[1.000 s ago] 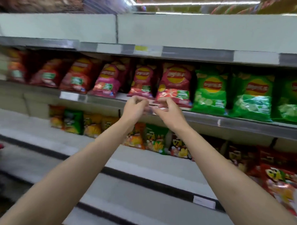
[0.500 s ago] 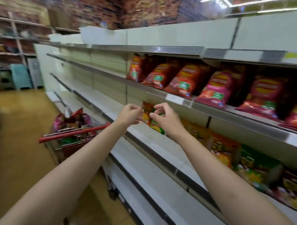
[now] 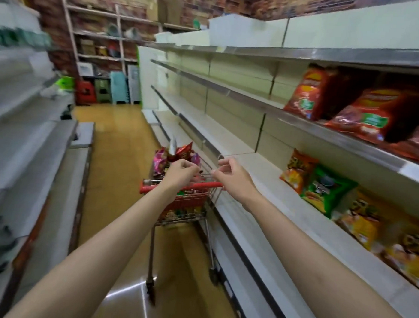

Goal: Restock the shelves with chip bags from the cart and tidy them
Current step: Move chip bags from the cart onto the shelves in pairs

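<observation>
- Nearest the camera, two bare forearms run from 7 and 5 o'clock up toward the middle of the view.
- The left hand (image 3: 182,172) is at centre, fingers curled loosely with nothing in them; it is above the cart's red handle (image 3: 181,187), not gripping it.
- The right hand (image 3: 231,175) is just beside it at 3 o'clock, thumb and forefinger close together; it appears to hold nothing, though blur makes that hard to confirm.
- The cart (image 3: 185,203) stands just beyond the hands against the shelf run, with chip bags (image 3: 173,157) piled in its basket at 12 o'clock of the hands.
- Farther off at 2 to 4 o'clock, red bags (image 3: 364,110) sit on the upper shelf (image 3: 266,104) and orange and green bags (image 3: 322,187) on the one below; much of both shelves is bare.
- The step in hand looks like the reach for a fresh bag from the cart.
- The next move calls for dropping a hand into the basket, closing on one bag, and carrying it right to a bare stretch of shelf.
</observation>
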`<state>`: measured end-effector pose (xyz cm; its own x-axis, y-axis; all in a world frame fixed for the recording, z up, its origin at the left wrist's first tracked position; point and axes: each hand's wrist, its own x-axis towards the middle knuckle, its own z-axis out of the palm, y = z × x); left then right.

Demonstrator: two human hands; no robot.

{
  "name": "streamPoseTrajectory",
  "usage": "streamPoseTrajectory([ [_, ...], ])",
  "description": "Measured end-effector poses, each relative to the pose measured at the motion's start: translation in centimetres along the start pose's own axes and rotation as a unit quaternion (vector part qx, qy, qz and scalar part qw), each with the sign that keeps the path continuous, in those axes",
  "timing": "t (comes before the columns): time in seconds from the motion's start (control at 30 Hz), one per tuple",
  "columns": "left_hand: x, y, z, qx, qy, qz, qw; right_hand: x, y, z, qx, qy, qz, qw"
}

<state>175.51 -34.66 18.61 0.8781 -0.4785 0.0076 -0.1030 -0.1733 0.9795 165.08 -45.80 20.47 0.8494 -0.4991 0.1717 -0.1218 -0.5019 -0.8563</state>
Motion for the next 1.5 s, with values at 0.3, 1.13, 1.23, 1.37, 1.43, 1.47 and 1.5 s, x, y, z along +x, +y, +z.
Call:
streamPoseTrajectory([
  [0.3, 8.1, -6.0, -3.9, 0.011, 0.066, -0.075, 0.995, 10.6, 4.3, 7.3, 0.000, -0.075, 0.020, 0.997],
  [1.13, 40.4, -16.2, -4.9, 0.011, 0.116, -0.225, 0.968, 44.4, 16.3, 17.4, 0.030, -0.221, 0.093, 0.970],
  [1.23, 44.1, -18.8, -5.7, -0.001, 0.109, -0.251, 0.962, 46.7, 18.2, 19.9, 0.019, -0.232, 0.111, 0.966],
  [1.37, 49.0, -22.5, -6.7, -0.007, 0.092, -0.291, 0.952, 50.4, 21.1, 23.4, 0.010, -0.237, 0.161, 0.958],
  [1.43, 51.1, -24.4, -7.0, -0.016, 0.084, -0.315, 0.945, 52.3, 22.3, 25.1, 0.003, -0.239, 0.183, 0.954],
  [1.47, 52.0, -25.3, -7.2, -0.020, 0.080, -0.328, 0.941, 53.2, 22.9, 26.1, 0.001, -0.241, 0.191, 0.952],
  [1.5, 52.8, -26.2, -7.3, -0.020, 0.076, -0.341, 0.937, 54.0, 23.6, 27.0, 0.000, -0.243, 0.199, 0.949],
])
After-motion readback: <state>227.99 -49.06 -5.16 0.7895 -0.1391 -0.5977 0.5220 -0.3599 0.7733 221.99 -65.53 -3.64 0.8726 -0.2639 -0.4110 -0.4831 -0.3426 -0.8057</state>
